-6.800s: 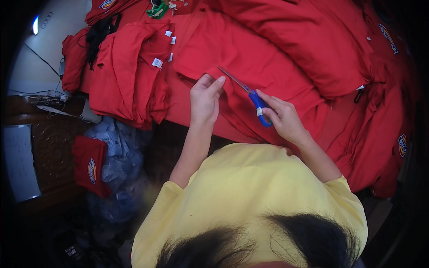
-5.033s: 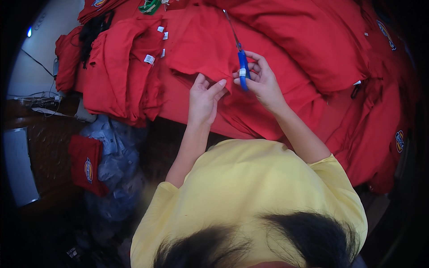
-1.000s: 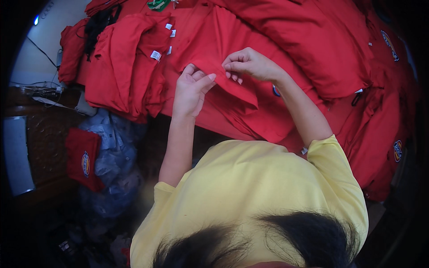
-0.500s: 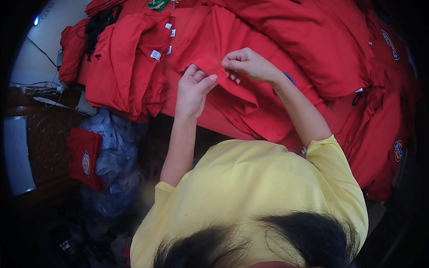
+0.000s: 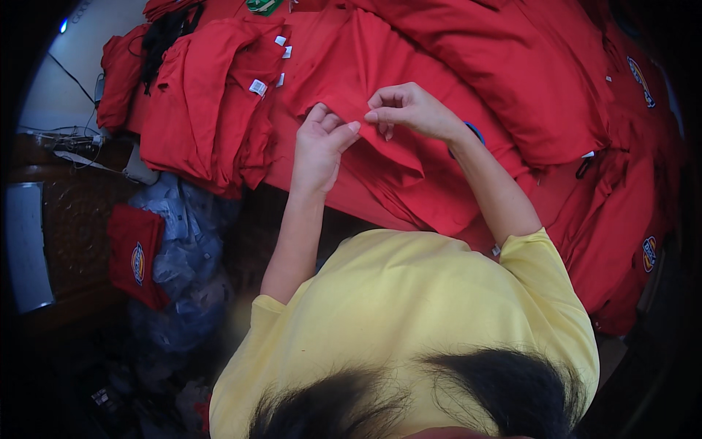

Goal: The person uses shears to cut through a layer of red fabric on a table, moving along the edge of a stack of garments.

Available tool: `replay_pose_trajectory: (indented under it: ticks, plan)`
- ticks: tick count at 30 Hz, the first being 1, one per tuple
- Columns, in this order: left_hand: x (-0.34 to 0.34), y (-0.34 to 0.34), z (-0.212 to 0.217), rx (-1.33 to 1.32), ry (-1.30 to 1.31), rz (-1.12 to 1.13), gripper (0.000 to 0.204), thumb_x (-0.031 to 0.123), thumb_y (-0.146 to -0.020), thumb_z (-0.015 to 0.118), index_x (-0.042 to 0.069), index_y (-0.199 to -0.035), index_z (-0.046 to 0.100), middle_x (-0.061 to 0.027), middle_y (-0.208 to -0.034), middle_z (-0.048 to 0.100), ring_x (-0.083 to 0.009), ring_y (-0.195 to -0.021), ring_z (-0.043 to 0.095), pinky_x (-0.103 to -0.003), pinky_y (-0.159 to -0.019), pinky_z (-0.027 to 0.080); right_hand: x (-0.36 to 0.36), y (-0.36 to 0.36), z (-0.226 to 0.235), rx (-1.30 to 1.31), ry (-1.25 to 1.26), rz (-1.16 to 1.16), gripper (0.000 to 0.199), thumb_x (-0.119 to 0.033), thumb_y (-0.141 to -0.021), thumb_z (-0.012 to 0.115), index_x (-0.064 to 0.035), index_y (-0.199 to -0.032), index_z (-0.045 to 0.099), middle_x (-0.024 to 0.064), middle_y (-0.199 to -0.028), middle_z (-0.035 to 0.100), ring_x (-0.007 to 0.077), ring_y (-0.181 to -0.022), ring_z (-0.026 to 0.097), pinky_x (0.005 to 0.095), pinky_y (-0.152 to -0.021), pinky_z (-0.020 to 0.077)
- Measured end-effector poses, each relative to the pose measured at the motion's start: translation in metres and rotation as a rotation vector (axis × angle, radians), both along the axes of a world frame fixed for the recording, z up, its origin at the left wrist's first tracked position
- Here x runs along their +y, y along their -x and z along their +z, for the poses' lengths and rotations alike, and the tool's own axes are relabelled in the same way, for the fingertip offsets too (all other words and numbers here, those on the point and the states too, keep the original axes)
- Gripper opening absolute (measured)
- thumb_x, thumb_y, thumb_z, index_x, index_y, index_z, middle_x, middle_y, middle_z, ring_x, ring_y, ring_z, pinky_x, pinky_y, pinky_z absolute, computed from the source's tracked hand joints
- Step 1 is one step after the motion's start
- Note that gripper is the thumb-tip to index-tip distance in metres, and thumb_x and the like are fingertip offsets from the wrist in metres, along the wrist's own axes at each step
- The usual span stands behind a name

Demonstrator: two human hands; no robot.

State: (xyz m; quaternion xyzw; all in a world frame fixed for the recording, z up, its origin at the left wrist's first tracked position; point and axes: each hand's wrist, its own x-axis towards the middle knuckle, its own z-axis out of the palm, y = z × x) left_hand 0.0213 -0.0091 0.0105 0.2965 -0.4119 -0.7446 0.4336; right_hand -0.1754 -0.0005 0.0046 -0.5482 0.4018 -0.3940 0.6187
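Here, two hands (image 5: 316, 150) at one red garment (image 5: 389, 155), one blue handle (image 5: 475, 132)

Bright red is carried across the worktable by a handled cloth (image 5: 395, 159), a folded stack (image 5: 190, 117) and hanging garments (image 5: 610, 219), all in one plain shade. The stack's edge is dotted with white labels (image 5: 257, 87), the nearest of them marked with dark print. The garments at right are marked by emblems (image 5: 648, 254) of blue, white and yellow, and a similar patch (image 5: 138, 263) is borne by a darker red folded piece (image 5: 122, 234), set off by blue-grey translucent bags (image 5: 188, 252). The red is broken by a black bundle (image 5: 159, 45), a green object (image 5: 262, 6) and a blue curved handle (image 5: 477, 132). A plain, pale yellow shirt (image 5: 431, 300) is topped by black hair (image 5: 504, 384); dark brown is shown by a carved, patterned panel (image 5: 77, 219).
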Motion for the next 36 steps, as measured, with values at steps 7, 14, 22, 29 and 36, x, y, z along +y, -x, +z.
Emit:
replay_pose_trajectory:
  ticks: [7,14,22,29,36]
  plan:
    - [0.002,0.005,-0.014,-0.021,0.097,-0.002,0.052,-0.008,-0.079,0.057,0.002,-0.128,0.041,-0.0112,-0.114,0.056,-0.0158,-0.094,0.06,-0.029,-0.081,0.051,0.006,-0.005,-0.016,0.06,0.075,-0.097,0.019,-0.021,-0.086,0.065,-0.0031,-0.082,0.058,-0.0018,-0.068,0.056,0.0055,-0.059,0.051,0.0209,-0.053,0.0414]
    - [-0.028,-0.01,-0.047,0.358,-0.338,0.012,0.036,-0.001,-0.083,0.052,0.008,-0.118,0.048,-0.0076,-0.113,0.056,-0.0195,-0.105,0.055,-0.035,-0.089,0.046,0.022,-0.01,-0.017,0.558,0.357,-0.149,0.014,-0.011,-0.083,0.063,0.0017,-0.087,0.058,0.0056,-0.074,0.057,0.0136,-0.067,0.052,0.0277,-0.063,0.0411]
    - [-0.043,-0.014,-0.045,0.169,-0.253,0.115,0.025,0.003,-0.085,0.058,0.004,-0.109,0.053,-0.0066,-0.101,0.061,-0.0171,-0.088,0.06,-0.032,-0.078,0.048,0.079,0.036,-0.029,1.324,0.425,-0.472,0.034,-0.011,-0.082,0.061,-0.0046,-0.114,0.056,0.014,-0.093,0.054,0.0318,-0.094,0.052,0.0398,-0.079,0.044]
    - [-0.148,-0.085,-0.031,-0.31,0.133,0.542,0.022,0.023,-0.081,0.072,0.005,-0.077,0.06,-0.003,-0.071,0.061,-0.0103,-0.056,0.055,-0.024,-0.048,0.045,0.125,0.061,-0.045,1.236,0.246,-0.496,0.046,-0.013,-0.08,0.063,-0.0061,-0.123,0.05,0.017,-0.098,0.054,0.033,-0.094,0.052,0.0423,-0.081,0.0443]
    - [-0.189,-0.089,-0.044,-0.729,0.141,0.37,0.038,0.032,-0.078,0.074,0.0,-0.094,0.06,-0.0117,-0.086,0.063,-0.0192,-0.069,0.059,-0.031,-0.062,0.049,0.151,0.078,-0.005,1.158,-0.079,-0.337,0.04,-0.013,-0.075,0.067,0.0005,-0.112,0.056,0.0195,-0.091,0.06,0.0344,-0.088,0.06,0.041,-0.079,0.0461]
